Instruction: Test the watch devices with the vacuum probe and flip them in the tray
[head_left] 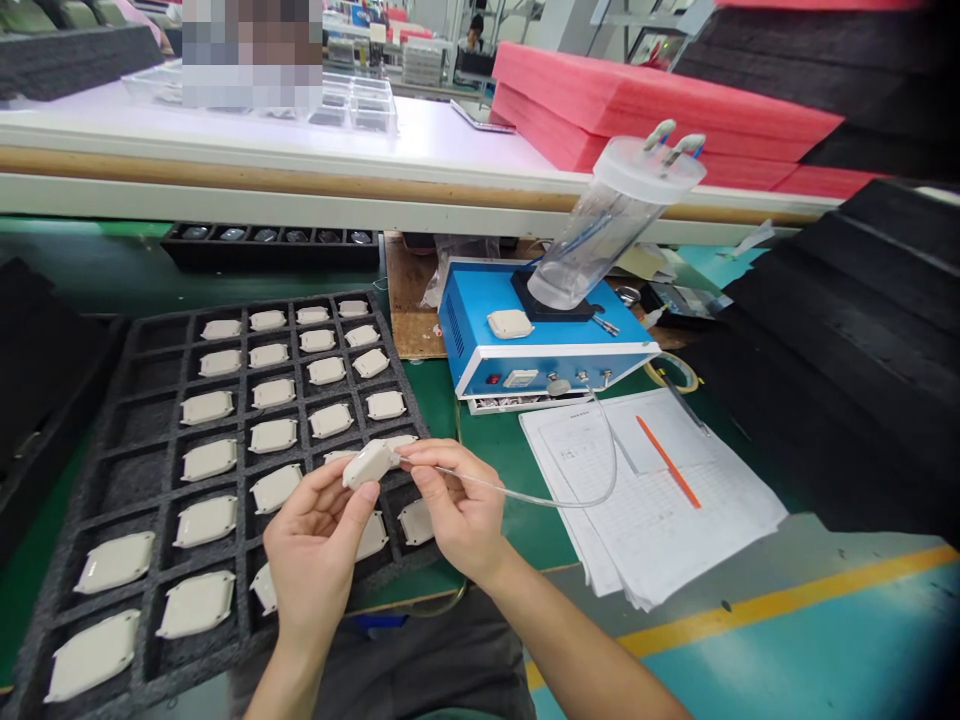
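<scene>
My left hand (319, 535) is closed on a small cream plastic case (367, 463), held tilted between thumb and fingers. In my right hand (461, 500) is the end of a thin clear tube (555, 503), pinched close against the case's right edge; whether its tip touches the case I cannot tell. The tube loops back to the front of a blue box-shaped machine (551, 365). Below and left of my hands lies a dark foam tray (142, 415) with several similar cases in its compartments. Another cream case (511, 323) rests on top of the machine.
A clear cylinder (592, 235) with a white lid leans on the machine. Papers (720, 470) with an orange stick (667, 462) lie to the right. Black foam sheets (847, 370) are stacked far right, red foam (652, 105) on the shelf. A person is beyond the shelf.
</scene>
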